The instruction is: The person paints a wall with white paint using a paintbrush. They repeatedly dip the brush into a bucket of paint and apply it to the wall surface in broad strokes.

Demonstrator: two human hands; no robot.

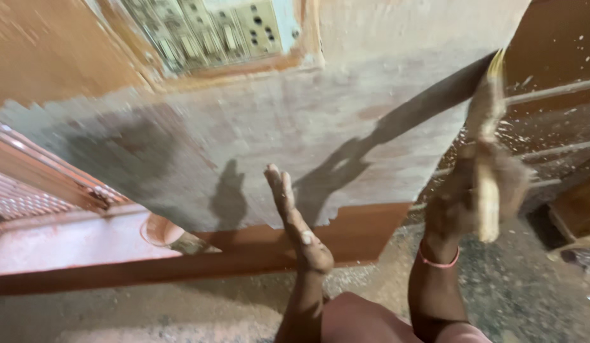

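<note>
My left hand (293,216) is raised with fingers straight and together, held flat near a wall (263,133) covered in a grey-brown plaster or putty coat. It holds nothing. My right hand (466,197) is blurred by motion and grips a flat yellowish wooden tool (488,159), which stands roughly upright by the wall's right edge. A red band circles my right wrist. The tool and arm cast a long dark shadow across the coated wall.
A switch panel (206,28) sits in a wooden frame at the top. The wall's lower band (180,257) is orange-brown. A round bowl (160,230) rests by a pink ledge at left. Metal bars (549,121) and a speckled floor (517,286) lie at right.
</note>
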